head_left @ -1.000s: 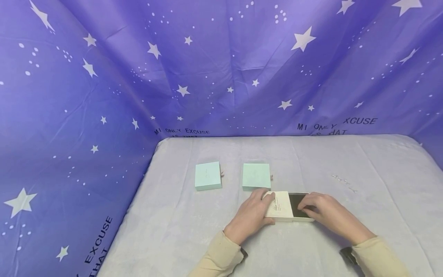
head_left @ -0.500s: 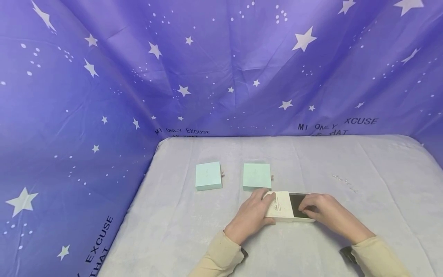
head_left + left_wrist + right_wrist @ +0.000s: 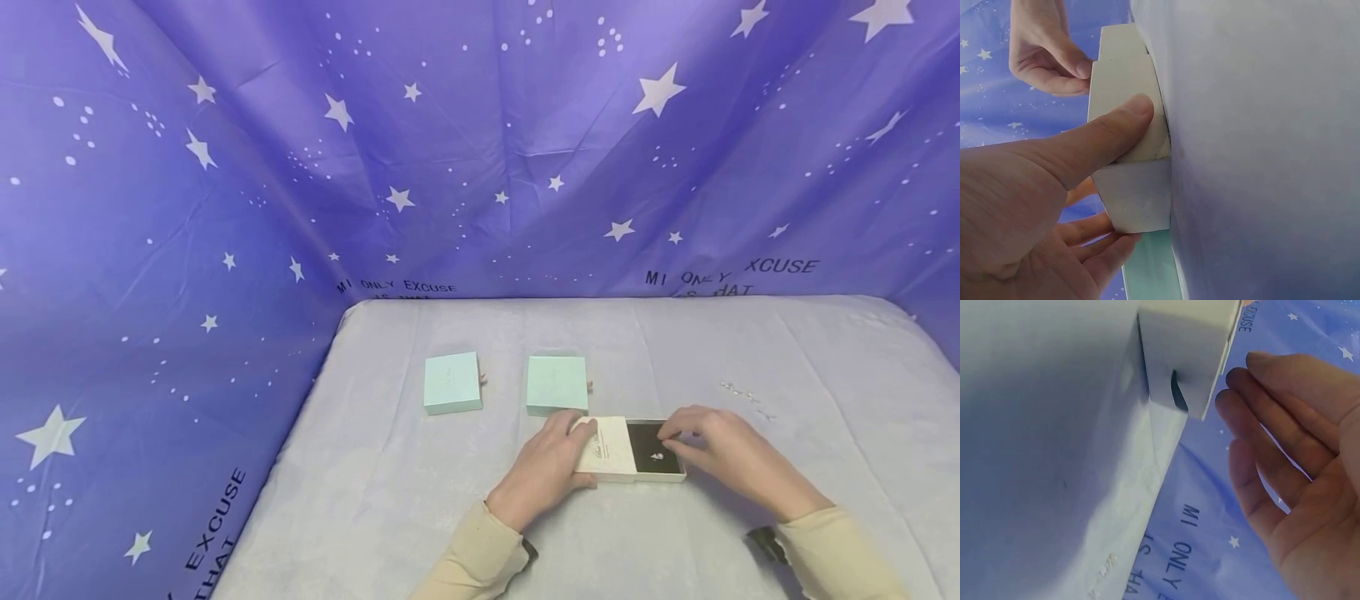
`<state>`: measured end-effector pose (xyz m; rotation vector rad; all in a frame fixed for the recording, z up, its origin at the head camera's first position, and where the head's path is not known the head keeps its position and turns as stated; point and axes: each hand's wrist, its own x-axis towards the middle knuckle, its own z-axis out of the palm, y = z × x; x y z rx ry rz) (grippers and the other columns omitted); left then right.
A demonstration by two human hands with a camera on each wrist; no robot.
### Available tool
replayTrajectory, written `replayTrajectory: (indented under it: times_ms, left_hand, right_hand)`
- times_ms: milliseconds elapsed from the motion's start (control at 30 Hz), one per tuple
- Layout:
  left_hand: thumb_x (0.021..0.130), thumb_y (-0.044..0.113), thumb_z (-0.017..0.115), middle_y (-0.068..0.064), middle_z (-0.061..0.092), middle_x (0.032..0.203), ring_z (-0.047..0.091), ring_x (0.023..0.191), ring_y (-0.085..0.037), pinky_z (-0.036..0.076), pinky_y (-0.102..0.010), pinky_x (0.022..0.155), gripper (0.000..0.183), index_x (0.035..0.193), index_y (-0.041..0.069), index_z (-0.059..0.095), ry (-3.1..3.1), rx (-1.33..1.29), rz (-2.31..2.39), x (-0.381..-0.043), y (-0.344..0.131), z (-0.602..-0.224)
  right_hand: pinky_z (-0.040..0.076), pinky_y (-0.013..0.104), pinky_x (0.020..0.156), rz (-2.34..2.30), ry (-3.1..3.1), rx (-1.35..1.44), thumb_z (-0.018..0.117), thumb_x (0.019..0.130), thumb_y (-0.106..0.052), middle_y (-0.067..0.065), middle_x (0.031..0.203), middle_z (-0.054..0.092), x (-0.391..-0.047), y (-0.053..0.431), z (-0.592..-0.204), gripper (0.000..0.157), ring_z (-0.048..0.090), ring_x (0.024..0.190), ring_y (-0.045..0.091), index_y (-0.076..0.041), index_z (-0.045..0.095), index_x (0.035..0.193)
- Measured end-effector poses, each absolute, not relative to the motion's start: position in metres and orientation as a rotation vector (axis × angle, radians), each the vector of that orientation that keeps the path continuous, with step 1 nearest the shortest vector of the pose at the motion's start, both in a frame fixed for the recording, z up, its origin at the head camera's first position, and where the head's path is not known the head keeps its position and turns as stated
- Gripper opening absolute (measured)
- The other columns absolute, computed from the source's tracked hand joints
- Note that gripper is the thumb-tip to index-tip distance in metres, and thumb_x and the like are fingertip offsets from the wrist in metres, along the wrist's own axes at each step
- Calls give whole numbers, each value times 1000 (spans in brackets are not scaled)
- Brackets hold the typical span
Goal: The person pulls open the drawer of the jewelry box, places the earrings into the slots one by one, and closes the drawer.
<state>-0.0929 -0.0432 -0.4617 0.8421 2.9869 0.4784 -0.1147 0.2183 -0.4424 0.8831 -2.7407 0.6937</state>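
A cream slide-out jewellery box [image 3: 611, 446] lies on the covered table, its drawer [image 3: 647, 437] pulled partway out to the right. On the drawer's black lining sits a small shiny piece of jewellery [image 3: 657, 456]. My left hand [image 3: 543, 467] grips the box's outer sleeve; the left wrist view shows the thumb [image 3: 1135, 109] along one side and fingers on the opposite side. Over the drawer's right end hovers my right hand [image 3: 723, 454], its fingers loosely bent. In the right wrist view the right fingertips [image 3: 1229, 400] are beside the box end [image 3: 1179, 369], with nothing visible between them.
Two mint-green boxes [image 3: 453, 383] with small ribbon tabs stand behind, the right one [image 3: 557, 383] close to my left hand. A thin sparkling strand [image 3: 746, 398] lies at the back right. A purple star-print curtain [image 3: 495, 150] hangs around the table.
My right hand has lifted out of the drawer and moved slightly right, and the small shiny piece on the black lining has come into view. My left hand keeps its grip on the box.
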Motion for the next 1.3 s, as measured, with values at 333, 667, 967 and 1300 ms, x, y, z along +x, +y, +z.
replayTrajectory:
  times_ms: [333, 667, 967, 1300]
  left_hand:
    - [74, 43, 78, -7, 47, 148, 43, 138, -18, 40, -27, 111, 80, 143, 13, 50, 2993, 835, 462, -93, -43, -461]
    - [75, 43, 78, -8, 47, 149, 43, 139, -18, 41, -28, 111, 80, 143, 13, 50, 2988, 819, 470, -90, -45, -463]
    - [75, 43, 78, -8, 47, 149, 43, 139, -18, 40, -28, 112, 80, 143, 13, 50, 2987, 832, 483, -93, -44, -463]
    - [75, 43, 78, -8, 46, 149, 42, 139, -18, 40, -27, 111, 79, 143, 13, 50, 2991, 838, 457, -92, -42, -462]
  right_hand:
    - [54, 56, 84, 691, -2833, 767, 77, 80, -6, 7, 96, 74, -122, 233, -431, 14, 69, 91, 33, -10, 75, 93]
    - [48, 62, 89, 668, -2818, 695, 74, 80, -1, 22, 105, 70, -137, 252, -437, 23, 64, 99, 44, 0, 70, 103]
    - [43, 64, 93, 614, -2793, 656, 76, 79, -2, 27, 108, 68, -157, 272, -450, 27, 60, 104, 47, 4, 69, 105]
    - [40, 68, 92, 601, -2874, 608, 74, 78, 0, 35, 112, 62, -169, 294, -458, 36, 56, 105, 53, 11, 64, 111]
